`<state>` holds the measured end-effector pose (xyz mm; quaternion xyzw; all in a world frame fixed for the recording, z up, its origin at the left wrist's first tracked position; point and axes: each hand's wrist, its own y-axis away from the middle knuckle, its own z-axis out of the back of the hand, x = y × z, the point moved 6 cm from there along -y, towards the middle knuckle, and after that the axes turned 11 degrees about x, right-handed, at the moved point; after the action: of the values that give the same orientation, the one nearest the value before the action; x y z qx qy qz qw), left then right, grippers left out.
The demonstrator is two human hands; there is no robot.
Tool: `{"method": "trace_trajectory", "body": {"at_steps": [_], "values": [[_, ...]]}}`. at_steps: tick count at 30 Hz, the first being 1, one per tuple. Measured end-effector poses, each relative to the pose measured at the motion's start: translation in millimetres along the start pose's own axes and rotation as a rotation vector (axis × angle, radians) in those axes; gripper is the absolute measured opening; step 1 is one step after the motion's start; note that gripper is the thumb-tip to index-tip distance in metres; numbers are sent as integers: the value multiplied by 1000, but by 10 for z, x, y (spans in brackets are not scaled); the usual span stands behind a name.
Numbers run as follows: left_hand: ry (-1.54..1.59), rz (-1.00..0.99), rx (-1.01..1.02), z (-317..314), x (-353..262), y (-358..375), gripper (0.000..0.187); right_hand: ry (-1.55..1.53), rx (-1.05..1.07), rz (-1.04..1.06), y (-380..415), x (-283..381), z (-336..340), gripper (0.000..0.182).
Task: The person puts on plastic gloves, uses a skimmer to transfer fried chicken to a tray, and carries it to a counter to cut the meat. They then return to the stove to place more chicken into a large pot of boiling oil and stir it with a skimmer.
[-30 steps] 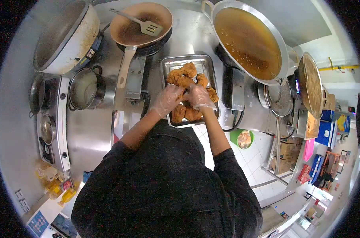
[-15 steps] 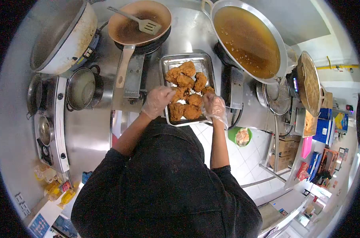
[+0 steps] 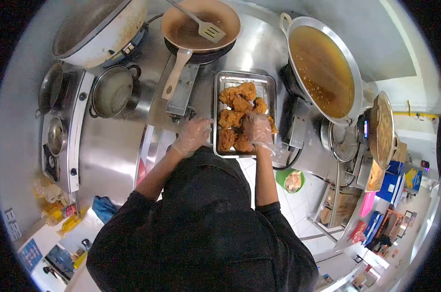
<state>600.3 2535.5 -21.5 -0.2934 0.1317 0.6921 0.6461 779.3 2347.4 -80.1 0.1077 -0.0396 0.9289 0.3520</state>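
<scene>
A metal tray holds several pieces of golden-brown fried chicken, crowded toward its left and near side. My right hand, in a clear plastic glove, reaches down among the pieces with fingers closed on one, mostly hidden under the palm. Just off the tray's left edge is my left hand, gloved the same way. Its fingers are loosely bent and apart, with nothing visible in them.
A wide pan of oil sits at right. A frying pan with a slotted spatula rests on a burner behind. Pots stand at left. A green basin is on the floor.
My left hand has moved off the chicken to outside the tray's left edge. My right hand has shifted from the right rim inward over the pieces. The whole view has shifted slightly.
</scene>
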Motion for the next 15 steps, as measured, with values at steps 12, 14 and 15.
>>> {"method": "trace_trajectory", "body": {"at_steps": [12, 14, 15], "values": [[221, 173, -306, 282, 418, 517, 16, -220, 483, 205, -139, -454, 121, 42], [259, 407, 44, 235, 603, 534, 16, -93, 632, -96, -117, -95, 344, 47], [329, 429, 61, 269, 664, 614, 17, 20, 684, -292, -100, 175, 503, 51]]}}
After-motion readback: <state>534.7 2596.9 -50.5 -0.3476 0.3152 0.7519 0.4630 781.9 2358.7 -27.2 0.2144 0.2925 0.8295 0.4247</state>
